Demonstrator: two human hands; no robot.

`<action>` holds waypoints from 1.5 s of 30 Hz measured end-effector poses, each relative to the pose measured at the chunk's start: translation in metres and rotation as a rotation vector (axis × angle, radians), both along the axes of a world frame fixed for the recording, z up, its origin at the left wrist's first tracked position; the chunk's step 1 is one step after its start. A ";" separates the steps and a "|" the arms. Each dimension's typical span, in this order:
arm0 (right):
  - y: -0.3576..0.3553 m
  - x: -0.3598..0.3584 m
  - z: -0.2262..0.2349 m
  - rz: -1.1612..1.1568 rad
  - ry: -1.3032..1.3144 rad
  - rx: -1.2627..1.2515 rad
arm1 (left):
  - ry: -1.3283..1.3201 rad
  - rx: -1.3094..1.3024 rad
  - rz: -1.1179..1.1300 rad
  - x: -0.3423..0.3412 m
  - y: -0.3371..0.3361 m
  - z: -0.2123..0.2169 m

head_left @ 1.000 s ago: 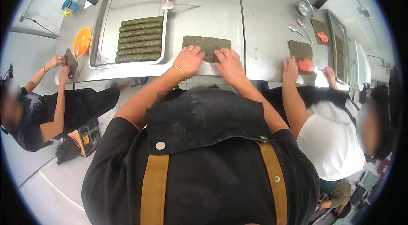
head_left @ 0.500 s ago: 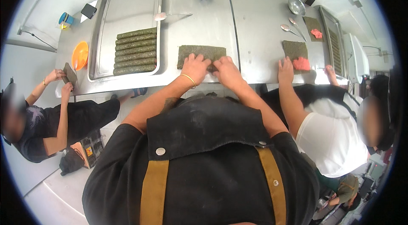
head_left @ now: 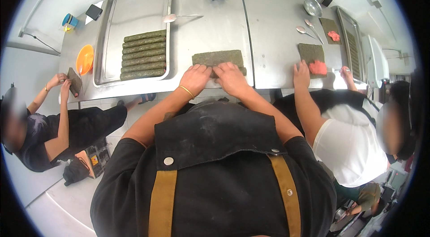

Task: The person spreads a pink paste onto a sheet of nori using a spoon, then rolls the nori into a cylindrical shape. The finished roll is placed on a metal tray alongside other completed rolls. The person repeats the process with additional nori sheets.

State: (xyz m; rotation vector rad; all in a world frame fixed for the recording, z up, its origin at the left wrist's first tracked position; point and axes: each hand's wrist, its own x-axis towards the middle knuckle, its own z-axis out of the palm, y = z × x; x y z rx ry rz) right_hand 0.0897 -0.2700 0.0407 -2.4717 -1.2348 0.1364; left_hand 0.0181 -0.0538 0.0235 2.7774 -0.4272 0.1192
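Note:
A dark green seaweed sheet (head_left: 217, 56) lies on the steel table in front of me, its near part rolled up along the edge closest to my body. My left hand (head_left: 196, 78), with a yellow bangle at the wrist, curls its fingers over the left part of that roll. Beside it my right hand (head_left: 230, 78) presses curled fingers on the right part, the two hands almost touching. My fingers hide most of the roll, and any filling inside cannot be seen.
Left stands a steel tray (head_left: 170, 10) with several finished seaweed rolls (head_left: 143, 57); a spoon (head_left: 188, 15) lies across its rim. An orange bowl (head_left: 84, 59) sits farther left, near a co-worker's hands. On the right, another co-worker's hand touches a seaweed sheet (head_left: 310, 51) with pink filling (head_left: 318, 67).
Both hands have drawn back slightly toward me, the left one also shifting left. The seaweed sheet sits a little farther right, and its rolled near edge shows more.

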 end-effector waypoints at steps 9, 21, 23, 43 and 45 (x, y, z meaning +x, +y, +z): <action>0.019 -0.011 -0.004 0.004 0.022 -0.144 | 0.057 0.085 0.134 -0.013 -0.008 0.014; -0.048 -0.004 -0.001 -0.060 0.129 -0.077 | 0.064 -0.039 0.082 -0.029 0.034 0.015; -0.038 -0.005 0.001 -0.049 0.086 -0.129 | 0.045 -0.024 0.070 -0.028 0.027 0.020; -0.013 -0.017 -0.010 -0.013 0.046 -0.065 | -0.079 -0.093 -0.069 -0.013 -0.013 0.006; -0.018 -0.017 -0.012 -0.018 0.105 -0.139 | -0.049 -0.060 -0.032 -0.015 -0.014 0.007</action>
